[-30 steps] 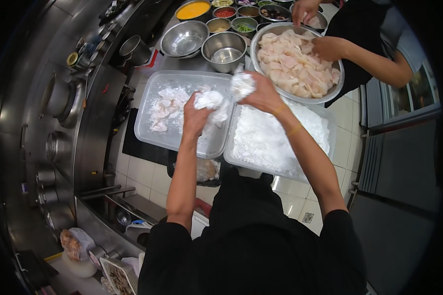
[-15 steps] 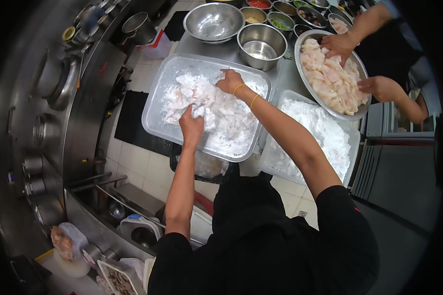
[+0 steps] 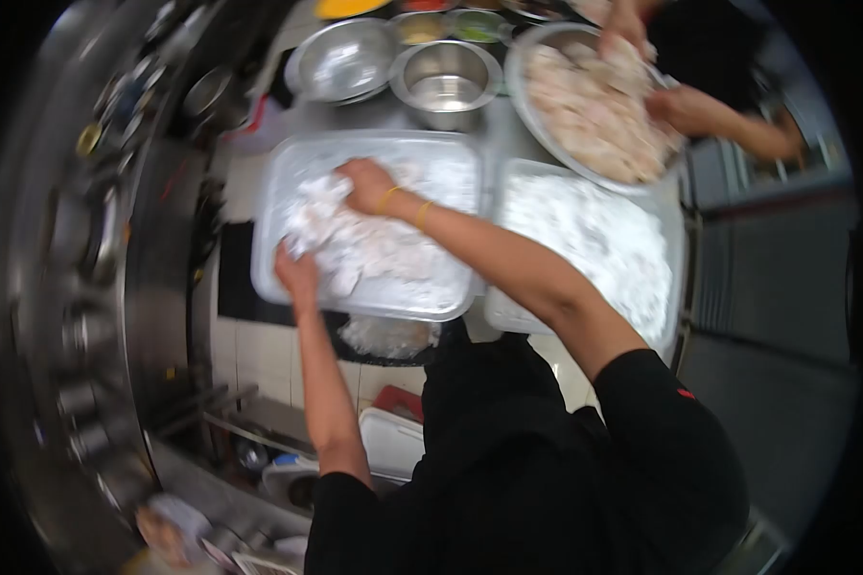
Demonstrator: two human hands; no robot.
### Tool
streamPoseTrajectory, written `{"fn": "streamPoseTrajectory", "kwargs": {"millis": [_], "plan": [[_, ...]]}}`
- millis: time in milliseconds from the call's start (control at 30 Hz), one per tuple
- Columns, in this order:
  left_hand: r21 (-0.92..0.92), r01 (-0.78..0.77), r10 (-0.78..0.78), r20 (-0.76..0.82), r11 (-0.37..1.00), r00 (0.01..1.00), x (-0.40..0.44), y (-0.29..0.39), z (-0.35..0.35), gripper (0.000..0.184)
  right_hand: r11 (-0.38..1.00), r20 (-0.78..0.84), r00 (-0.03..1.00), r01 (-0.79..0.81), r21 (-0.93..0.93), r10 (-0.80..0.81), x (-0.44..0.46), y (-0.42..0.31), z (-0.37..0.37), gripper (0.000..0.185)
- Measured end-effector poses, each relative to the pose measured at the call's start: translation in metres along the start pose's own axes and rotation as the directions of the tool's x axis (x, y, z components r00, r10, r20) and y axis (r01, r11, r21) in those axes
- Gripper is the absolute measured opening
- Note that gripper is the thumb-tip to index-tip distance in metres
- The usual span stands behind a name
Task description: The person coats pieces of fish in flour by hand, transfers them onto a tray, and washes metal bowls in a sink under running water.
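Flour-coated pieces of pale raw meat (image 3: 384, 247) lie in a translucent plastic tray (image 3: 431, 305) in front of me. My left hand (image 3: 297, 271) is at the tray's left side, its flour-dusted fingers closed around coated pieces near the wall. My right hand (image 3: 366, 185), with yellow bands at the wrist, reaches across the tray. Its fingers curl down onto a white, floured clump (image 3: 314, 206) between my two hands. Motion blur and flour partly hide the fingertips. A second tray of white flour (image 3: 585, 244) stands to the right.
Another person's hands (image 3: 686, 110) work in a large metal bowl (image 3: 523, 81) of uncoated pale pieces at the upper right. A steel pot (image 3: 446, 81) and a wide metal bowl (image 3: 345, 59) stand behind my tray. Steel kitchen equipment lines the left side.
Both my hands have moved left across the tray, gathering floured pieces at its left side. The other person's upper hand has risen with pale pieces. The whole view has shifted and blurred.
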State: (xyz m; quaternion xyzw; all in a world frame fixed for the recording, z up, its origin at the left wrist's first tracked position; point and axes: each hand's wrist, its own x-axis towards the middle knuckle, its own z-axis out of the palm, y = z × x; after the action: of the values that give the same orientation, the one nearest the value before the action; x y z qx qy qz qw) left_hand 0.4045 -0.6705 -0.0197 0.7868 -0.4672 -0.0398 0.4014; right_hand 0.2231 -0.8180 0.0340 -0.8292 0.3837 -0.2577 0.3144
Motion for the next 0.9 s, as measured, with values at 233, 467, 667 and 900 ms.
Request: {"fn": "streamPoseTrajectory", "kwargs": {"millis": [233, 467, 667, 900], "plan": [[-0.081, -0.023, 0.030, 0.087, 0.996, 0.996, -0.025, 0.114, -0.020, 0.031, 0.984, -0.154, 0.988, 0.012, 0.175, 0.016, -0.139, -0.027, -0.158, 0.051], [-0.453, -0.223, 0.422, 0.403, 0.863, 0.812, -0.108, 0.266, 0.038, 0.037, 0.702, -0.059, 0.809, -0.542, -0.462, 0.585, -0.327, 0.055, -0.313, 0.062], [-0.177, -0.583, 0.531, 0.670, 0.793, 0.520, -0.171, 0.385, 0.116, 0.072, 0.792, 0.006, 0.866, -0.455, -0.407, 0.501, -0.361, 0.104, -0.304, 0.047], [-0.244, -0.447, 0.498, 0.587, 0.861, 0.638, -0.182, 0.397, 0.131, 0.043, 0.883, -0.300, 0.851, -0.466, -0.051, 0.431, -0.361, 0.114, -0.325, 0.041]]}}
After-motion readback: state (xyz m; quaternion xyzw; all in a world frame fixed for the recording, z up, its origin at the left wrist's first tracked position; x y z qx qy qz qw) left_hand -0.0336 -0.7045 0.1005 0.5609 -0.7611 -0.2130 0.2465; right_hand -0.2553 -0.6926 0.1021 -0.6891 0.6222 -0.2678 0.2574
